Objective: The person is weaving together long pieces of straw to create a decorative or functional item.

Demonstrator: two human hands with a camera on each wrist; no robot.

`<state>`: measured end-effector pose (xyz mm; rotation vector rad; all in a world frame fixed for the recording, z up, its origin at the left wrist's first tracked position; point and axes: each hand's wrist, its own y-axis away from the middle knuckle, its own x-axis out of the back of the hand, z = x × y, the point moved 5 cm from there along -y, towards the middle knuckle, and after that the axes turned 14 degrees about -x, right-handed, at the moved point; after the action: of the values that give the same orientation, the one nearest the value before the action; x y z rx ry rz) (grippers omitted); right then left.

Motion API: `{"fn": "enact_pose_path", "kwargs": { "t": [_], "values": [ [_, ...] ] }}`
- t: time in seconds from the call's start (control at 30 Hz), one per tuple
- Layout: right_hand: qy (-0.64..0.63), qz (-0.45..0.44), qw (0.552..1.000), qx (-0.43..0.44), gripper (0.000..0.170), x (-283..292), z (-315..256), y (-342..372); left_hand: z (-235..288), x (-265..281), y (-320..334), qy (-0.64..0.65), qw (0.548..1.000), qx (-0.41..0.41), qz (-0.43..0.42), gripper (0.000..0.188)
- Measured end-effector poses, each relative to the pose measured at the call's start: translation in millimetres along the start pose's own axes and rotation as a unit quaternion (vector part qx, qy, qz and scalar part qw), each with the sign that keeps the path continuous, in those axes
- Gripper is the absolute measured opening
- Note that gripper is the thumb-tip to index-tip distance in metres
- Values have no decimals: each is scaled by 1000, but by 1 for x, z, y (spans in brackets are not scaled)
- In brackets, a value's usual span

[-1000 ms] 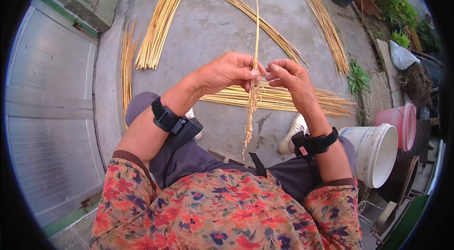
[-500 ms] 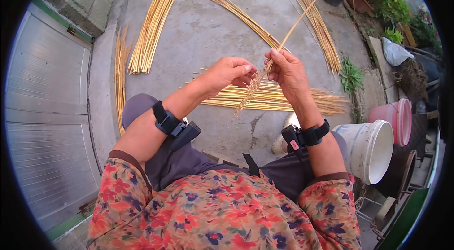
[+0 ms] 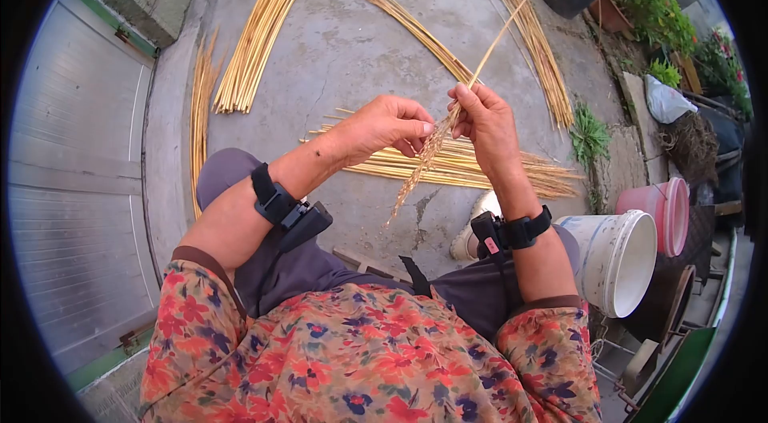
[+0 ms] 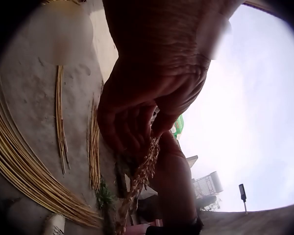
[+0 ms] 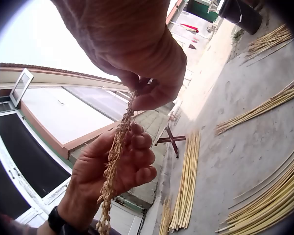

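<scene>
A single dry yellow stalk (image 3: 502, 39) slants up and to the right, with its straw-coloured seed head (image 3: 426, 157) hanging at the lower left. My right hand (image 3: 490, 125) pinches it between thumb and fingers where the stalk meets the seed head. From the other side my left hand (image 3: 392, 125) reaches in, fingers curled, its thumb and fingertips at the upper seed head. The right wrist view shows the seed head (image 5: 112, 166) dangling in front of the left palm. Below both hands lies a bundle of similar stalks (image 3: 448, 171).
More stalk bundles lie on the concrete: a thick one (image 3: 260, 39), one along the left (image 3: 200, 135), a thin middle one (image 3: 412, 23) and one at right (image 3: 544, 63). A white bucket (image 3: 596, 251) and pink bucket (image 3: 652, 211) stand right. A metal door (image 3: 76, 159) is left.
The stalk has passed from my left hand to my right, and its top has swung to the right. My left hand drew off, then came back to the seed head.
</scene>
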<state>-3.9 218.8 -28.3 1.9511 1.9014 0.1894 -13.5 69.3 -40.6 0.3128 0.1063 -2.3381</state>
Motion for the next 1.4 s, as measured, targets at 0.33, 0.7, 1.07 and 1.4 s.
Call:
{"fn": "enact_pose_path", "kwargs": {
  "t": [0.33,0.7,1.07,1.4],
  "values": [
    [56,7,998,25,24,-8,-4,0,-6,1,-4,7,1000,15,19,15],
    [99,27,989,107,24,-24,-9,12,0,7,2,-4,998,27,62,12],
    [-42,-36,998,18,23,-18,-2,6,0,15,18,-138,990,23,-4,16],
    [-54,-86,995,-25,22,-31,11,-1,16,14,18,-15,997,-57,42,18]
  ]
}}
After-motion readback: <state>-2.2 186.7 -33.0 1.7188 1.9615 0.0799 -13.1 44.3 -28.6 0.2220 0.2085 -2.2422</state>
